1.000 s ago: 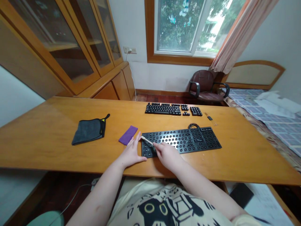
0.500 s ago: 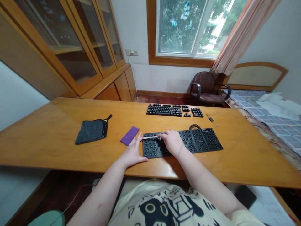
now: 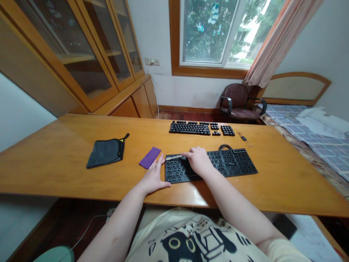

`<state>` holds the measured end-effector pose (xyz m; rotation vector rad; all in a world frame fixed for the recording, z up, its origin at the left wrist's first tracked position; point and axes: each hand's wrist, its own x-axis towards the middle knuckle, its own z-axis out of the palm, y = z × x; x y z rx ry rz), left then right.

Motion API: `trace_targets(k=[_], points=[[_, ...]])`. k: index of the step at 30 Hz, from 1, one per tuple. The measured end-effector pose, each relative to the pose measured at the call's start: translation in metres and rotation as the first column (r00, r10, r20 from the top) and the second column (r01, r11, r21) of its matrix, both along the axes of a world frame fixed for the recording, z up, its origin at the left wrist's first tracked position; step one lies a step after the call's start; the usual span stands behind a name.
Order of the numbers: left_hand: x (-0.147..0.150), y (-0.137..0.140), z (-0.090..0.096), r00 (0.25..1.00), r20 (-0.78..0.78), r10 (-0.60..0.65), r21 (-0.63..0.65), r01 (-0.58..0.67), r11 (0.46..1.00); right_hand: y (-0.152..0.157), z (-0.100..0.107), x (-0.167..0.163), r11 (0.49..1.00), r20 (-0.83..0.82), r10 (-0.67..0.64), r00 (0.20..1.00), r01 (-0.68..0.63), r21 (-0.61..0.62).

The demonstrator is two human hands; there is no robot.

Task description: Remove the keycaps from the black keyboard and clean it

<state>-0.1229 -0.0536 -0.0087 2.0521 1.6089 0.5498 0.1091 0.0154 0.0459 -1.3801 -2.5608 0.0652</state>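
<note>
A black keyboard base [image 3: 180,176] without its keycaps lies on the desk in front of me. My right hand [image 3: 199,160] is closed around a pale toothbrush [image 3: 174,157] above its left half. The brush head lies at the upper left corner of the base, while the handle's far end is hidden in my fingers. My left hand [image 3: 155,177] has its fingers spread at the base's left edge, thumb near the lower left corner. Just beyond those fingertips lies a folded purple cloth [image 3: 150,157].
Loose black keycaps [image 3: 190,127] stand in keyboard order at the back of the wooden desk [image 3: 65,153]. A small tool with a dark middle [image 3: 243,138] lies right of them. The coiled cable [image 3: 225,147] sits behind the base. A dark zip pouch [image 3: 105,153] lies left.
My right hand has risen slightly at the knuckles, and the toothbrush now slants more, its handle end higher. My left hand stays in place.
</note>
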Motion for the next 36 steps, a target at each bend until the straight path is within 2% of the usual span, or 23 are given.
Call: trace_targets(k=[3, 8, 11, 13, 18, 22, 24, 27, 28, 31, 32, 36], points=[[0.0, 0.0, 0.0, 1.0, 0.006, 0.002, 0.001, -0.002, 1.0, 0.0, 0.006, -0.003, 0.999, 0.02, -0.039, 0.999, 0.038, 0.019], [0.0, 0.001, 0.0, 1.0, 0.013, 0.005, 0.004, -0.005, 1.0, 0.007, 0.02, -0.009, 0.998, 0.039, 0.056, 0.998, -0.057, 0.022], [0.0, 0.0, 0.0, 1.0, 0.017, 0.011, 0.004, -0.011, 1.0, 0.016, 0.025, -0.013, 0.997, 0.014, -0.055, 0.998, 0.054, 0.053], [0.0, 0.001, 0.0, 1.0, 0.021, 0.007, 0.014, -0.008, 1.0, 0.022, 0.026, -0.014, 0.993, -0.018, -0.107, 0.994, 0.108, 0.055], [0.0, 0.003, -0.004, 0.997, 0.078, 0.025, 0.042, -0.028, 0.999, 0.032, 0.025, -0.021, 0.998, -0.044, 0.023, 0.999, -0.02, 0.066], [0.001, 0.006, -0.007, 0.992, 0.089, 0.091, 0.07, -0.097, 0.993, 0.045, 0.02, -0.037, 0.988, -0.034, -0.034, 0.999, 0.039, 0.147], [0.001, 0.007, -0.008, 0.992, 0.086, 0.098, 0.076, -0.104, 0.992, 0.054, 0.016, -0.047, 0.986, -0.002, 0.014, 1.0, -0.013, 0.168], [0.002, 0.008, -0.01, 0.992, 0.086, 0.095, 0.079, -0.102, 0.992, 0.071, 0.011, -0.058, 0.973, 0.071, 0.159, 0.985, -0.169, 0.155], [0.002, 0.008, -0.01, 0.992, 0.089, 0.093, 0.081, -0.1, 0.992, 0.077, 0.01, -0.06, 0.972, 0.076, 0.165, 0.983, -0.175, 0.159], [0.002, 0.008, -0.009, 0.99, 0.105, 0.093, 0.075, -0.101, 0.992, 0.094, 0.011, -0.059, 0.97, 0.026, 0.084, 0.996, -0.088, 0.226], [0.003, 0.008, -0.009, 0.989, 0.111, 0.095, 0.07, -0.103, 0.992, 0.098, 0.012, -0.059, 0.966, 0.018, 0.101, 0.995, -0.102, 0.239], [0.004, 0.007, -0.006, 0.989, 0.105, 0.104, 0.054, -0.11, 0.992, 0.104, 0.016, -0.06, 0.928, 0.089, 0.317, 0.944, -0.329, 0.175]])
